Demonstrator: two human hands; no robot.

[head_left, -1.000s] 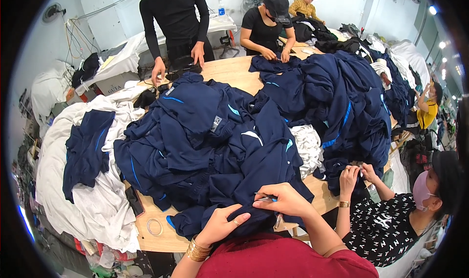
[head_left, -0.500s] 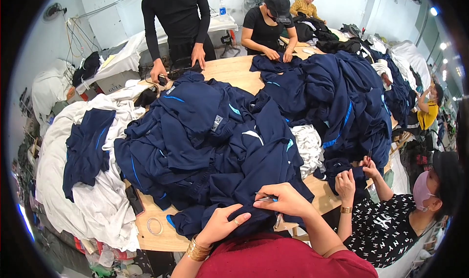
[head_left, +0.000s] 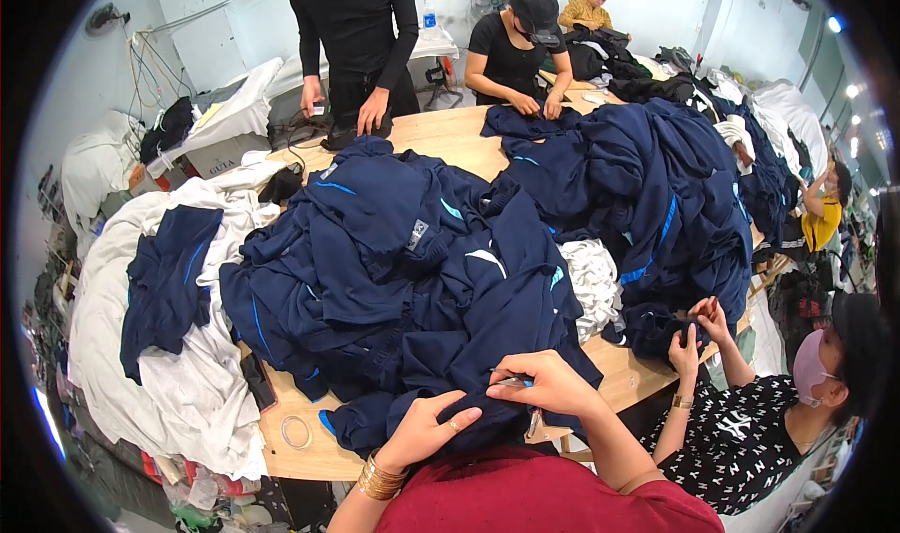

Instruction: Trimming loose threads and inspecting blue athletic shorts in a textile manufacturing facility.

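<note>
Our left hand (head_left: 428,432) pinches a navy garment (head_left: 489,424) between its fingers at the near edge of the bench (head_left: 328,460). Our right hand (head_left: 546,384), beside it, grips a small metal tool (head_left: 512,381) in its fingers. Beyond, a navy clothing heap (head_left: 370,242) covers much of the bench.

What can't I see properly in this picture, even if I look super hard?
In the head view:
- Small grey tool: mostly hidden by the right hand, so its kind is unclear.
- Navy cloth: bunched under the hands, so its full shape is hidden.
- Standing person in black: head cut off by the top edge.
- Tabletop: mostly covered by clothes.
</note>
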